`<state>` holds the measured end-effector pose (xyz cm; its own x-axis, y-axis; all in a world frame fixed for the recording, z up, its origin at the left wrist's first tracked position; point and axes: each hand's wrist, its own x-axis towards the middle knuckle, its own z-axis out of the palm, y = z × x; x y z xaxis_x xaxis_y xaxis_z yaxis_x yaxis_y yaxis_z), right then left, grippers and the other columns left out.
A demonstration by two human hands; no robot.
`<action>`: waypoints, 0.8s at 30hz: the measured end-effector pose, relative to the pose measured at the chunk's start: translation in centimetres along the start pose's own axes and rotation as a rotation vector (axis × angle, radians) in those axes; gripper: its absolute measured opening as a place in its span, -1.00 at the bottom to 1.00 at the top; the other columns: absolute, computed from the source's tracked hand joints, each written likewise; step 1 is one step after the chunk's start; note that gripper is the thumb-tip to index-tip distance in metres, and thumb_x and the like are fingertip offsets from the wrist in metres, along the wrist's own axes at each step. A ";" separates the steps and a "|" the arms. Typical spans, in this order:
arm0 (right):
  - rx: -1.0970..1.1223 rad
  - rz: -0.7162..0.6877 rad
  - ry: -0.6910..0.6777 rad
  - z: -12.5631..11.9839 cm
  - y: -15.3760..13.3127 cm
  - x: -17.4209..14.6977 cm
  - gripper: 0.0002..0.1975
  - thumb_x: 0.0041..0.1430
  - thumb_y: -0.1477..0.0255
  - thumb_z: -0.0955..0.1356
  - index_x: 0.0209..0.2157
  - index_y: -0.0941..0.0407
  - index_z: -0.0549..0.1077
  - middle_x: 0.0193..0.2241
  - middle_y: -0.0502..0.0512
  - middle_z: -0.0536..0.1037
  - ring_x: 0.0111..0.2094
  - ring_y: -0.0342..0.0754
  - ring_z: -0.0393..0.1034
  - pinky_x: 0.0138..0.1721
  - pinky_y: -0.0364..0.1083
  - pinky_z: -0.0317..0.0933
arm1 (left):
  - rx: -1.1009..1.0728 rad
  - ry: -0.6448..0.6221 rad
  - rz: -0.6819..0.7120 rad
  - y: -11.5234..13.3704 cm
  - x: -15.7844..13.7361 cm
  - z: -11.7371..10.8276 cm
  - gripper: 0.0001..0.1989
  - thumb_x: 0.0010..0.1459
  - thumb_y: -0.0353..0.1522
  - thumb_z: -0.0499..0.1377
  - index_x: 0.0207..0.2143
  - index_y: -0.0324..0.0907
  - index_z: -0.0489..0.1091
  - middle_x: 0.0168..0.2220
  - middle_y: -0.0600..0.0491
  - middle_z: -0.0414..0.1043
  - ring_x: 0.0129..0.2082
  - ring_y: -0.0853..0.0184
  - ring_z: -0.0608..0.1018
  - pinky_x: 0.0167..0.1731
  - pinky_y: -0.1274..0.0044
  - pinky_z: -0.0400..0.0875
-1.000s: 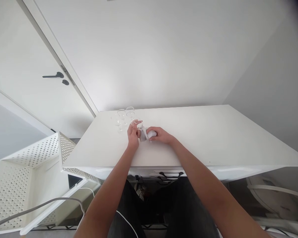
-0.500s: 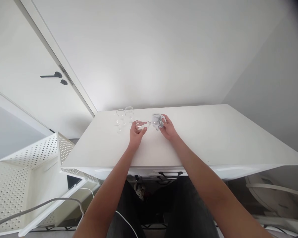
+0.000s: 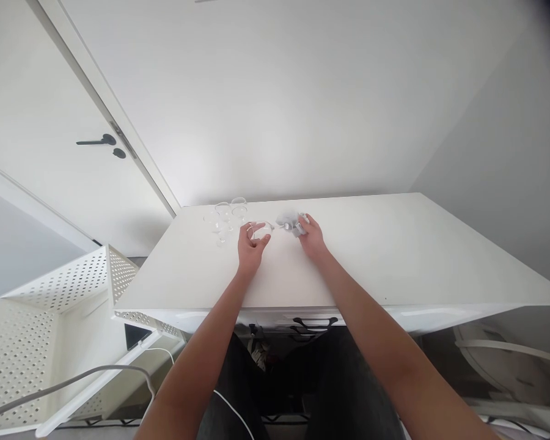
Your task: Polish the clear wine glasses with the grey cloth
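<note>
My left hand point(image 3: 251, 244) is closed round the bowl of a clear stemmed glass point(image 3: 263, 230), which lies sideways in the air with its stem toward the right. A crumpled grey cloth point(image 3: 288, 221) is gripped in my right hand point(image 3: 310, 235), at the stem and foot end of that glass. The cloth hides most of the foot, and I cannot tell how far it wraps round. Left of my left hand stand several more clear stemmed glasses point(image 3: 223, 211) in a close group on the white cabinet top point(image 3: 376, 250).
Behind the cabinet rises a white wall point(image 3: 275, 110). A door with a black handle point(image 3: 101, 140) is at the left. Lower left stands a white perforated shelf unit point(image 3: 77, 293), with a grey cable point(image 3: 87, 371) across it. Black drawer handles point(image 3: 315, 321) face my legs.
The grey cloth has shifted and bunched over the foot and stem, covering the foot seen before. My right hand has turned slightly; my left hand keeps its hold on the glass.
</note>
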<state>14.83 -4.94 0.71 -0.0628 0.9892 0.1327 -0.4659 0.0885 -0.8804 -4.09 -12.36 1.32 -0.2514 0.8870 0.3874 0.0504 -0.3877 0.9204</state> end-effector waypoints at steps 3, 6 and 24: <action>-0.017 0.049 -0.134 0.2 0.0 -0.2 -0.59 0.06 0.08 0.53 -0.30 0.02 0.36 -0.20 0.04 0.52 -0.15 0.00 0.43 -0.11 -0.01 0.37 | 0.027 0.046 0.027 0.2 0.0 0.0 -0.43 0.13 -0.11 0.39 0.10 -0.03 0.27 0.19 -0.15 0.45 -0.62 0.64 0.18 -0.59 0.61 0.14; -0.074 0.062 -0.152 0.2 0.1 -0.2 -0.53 -0.03 0.14 0.58 -0.20 -0.03 0.34 -0.23 -0.02 0.53 -0.18 -0.01 0.45 -0.12 0.00 0.38 | 0.047 0.023 0.027 0.6 -0.2 0.2 -0.45 0.12 -0.15 0.41 0.09 0.01 0.28 0.21 -0.11 0.43 -0.64 0.66 0.11 -0.60 0.61 0.11; -0.246 0.107 -0.153 -0.5 1.5 0.3 -0.67 0.02 0.17 0.51 -0.24 0.07 0.57 -0.29 0.06 0.59 -0.25 0.00 0.43 -0.21 -0.03 0.33 | 0.408 -0.298 0.199 -0.2 -1.2 0.5 -0.52 0.14 -0.26 0.38 0.10 0.08 0.39 0.18 0.03 0.50 -0.64 0.54 0.17 -0.49 0.53 0.34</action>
<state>14.54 -4.48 -0.75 -0.2413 0.9669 0.0835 -0.2227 0.0286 -0.9745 -3.28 -13.21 0.73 0.0833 0.8620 0.5000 0.4551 -0.4793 0.7505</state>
